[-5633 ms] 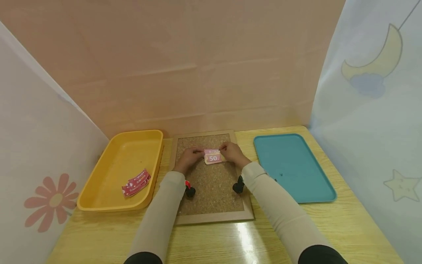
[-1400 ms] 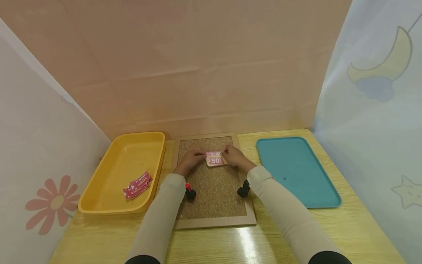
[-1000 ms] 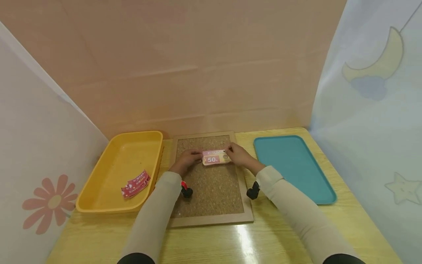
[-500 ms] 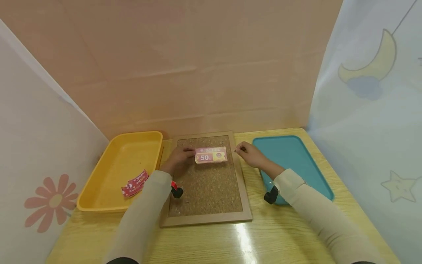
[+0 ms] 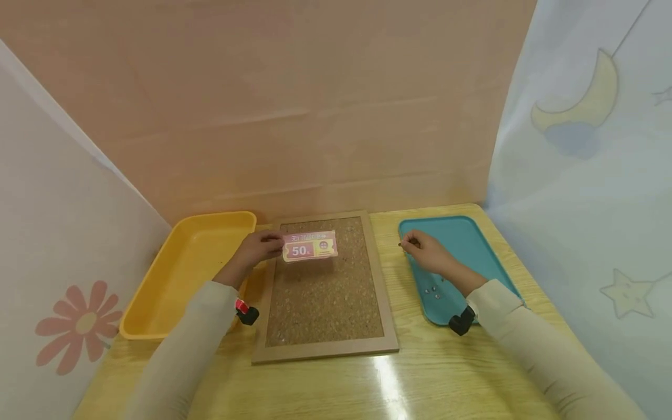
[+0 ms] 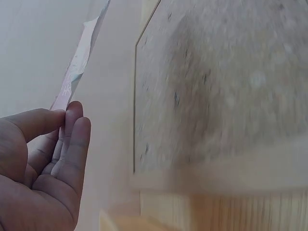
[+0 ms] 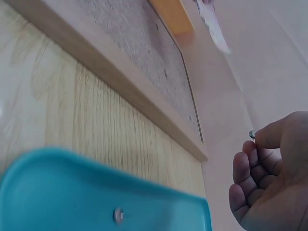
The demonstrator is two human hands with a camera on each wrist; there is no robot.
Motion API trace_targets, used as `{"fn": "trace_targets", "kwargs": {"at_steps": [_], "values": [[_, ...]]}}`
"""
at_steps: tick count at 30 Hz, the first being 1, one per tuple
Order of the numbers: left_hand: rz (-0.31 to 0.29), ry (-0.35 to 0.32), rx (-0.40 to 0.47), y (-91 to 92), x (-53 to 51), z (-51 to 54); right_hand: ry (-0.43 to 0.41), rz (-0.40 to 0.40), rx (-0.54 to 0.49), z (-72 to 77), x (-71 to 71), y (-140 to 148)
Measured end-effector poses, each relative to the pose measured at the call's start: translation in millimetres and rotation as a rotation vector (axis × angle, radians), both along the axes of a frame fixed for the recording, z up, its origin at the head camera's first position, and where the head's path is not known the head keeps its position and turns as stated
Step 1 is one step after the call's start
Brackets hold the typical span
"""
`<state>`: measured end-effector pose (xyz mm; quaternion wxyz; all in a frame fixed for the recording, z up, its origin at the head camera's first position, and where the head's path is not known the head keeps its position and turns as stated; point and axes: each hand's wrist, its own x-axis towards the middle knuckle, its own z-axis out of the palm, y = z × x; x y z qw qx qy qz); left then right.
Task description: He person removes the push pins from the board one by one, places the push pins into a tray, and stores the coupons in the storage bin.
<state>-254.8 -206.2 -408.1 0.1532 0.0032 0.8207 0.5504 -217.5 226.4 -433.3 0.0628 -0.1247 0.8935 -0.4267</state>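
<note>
Over the upper left of the framed cork board (image 5: 325,306), my left hand (image 5: 253,252) pinches the left end of a pink and yellow coupon (image 5: 310,246) printed with "50". The coupon (image 6: 77,65) stands clear of the cork in the left wrist view, held between thumb and fingertips. My right hand (image 5: 429,254) hovers above the left side of the teal tray (image 5: 459,233). Between its thumb and forefinger is a thumbtack (image 7: 252,134) with a round metal head, seen best in the right wrist view. Several more thumbtacks (image 5: 433,291) lie in the tray.
A yellow bin (image 5: 196,251) stands left of the board, partly behind my left arm; the coupons inside are hidden. A wood-grain table (image 5: 357,385) carries everything. A tan sheet (image 5: 315,116) hangs behind, with pale printed sheets at both sides.
My right hand has moved right from the coupon's edge to the tray, holding the thumbtack. My left hand has drawn the coupon off the board and to the left.
</note>
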Motion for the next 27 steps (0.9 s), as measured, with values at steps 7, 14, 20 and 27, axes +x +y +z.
{"fn": "trace_targets", "kwargs": {"at_steps": [7,14,20,27], "values": [[0.085,-0.001,-0.019,-50.9,14.3,10.4,0.009,-0.039,0.037,-3.9,8.5,23.1],[0.171,0.01,-0.033,-90.1,27.1,14.2,-0.006,-0.074,0.065,-16.1,11.2,45.5],[0.221,0.02,-0.022,-112.6,35.5,13.1,-0.003,-0.083,0.076,-21.8,12.7,56.0],[0.264,0.019,-0.006,-127.1,47.0,9.5,-0.003,-0.09,0.089,-23.7,14.6,61.3]]}}
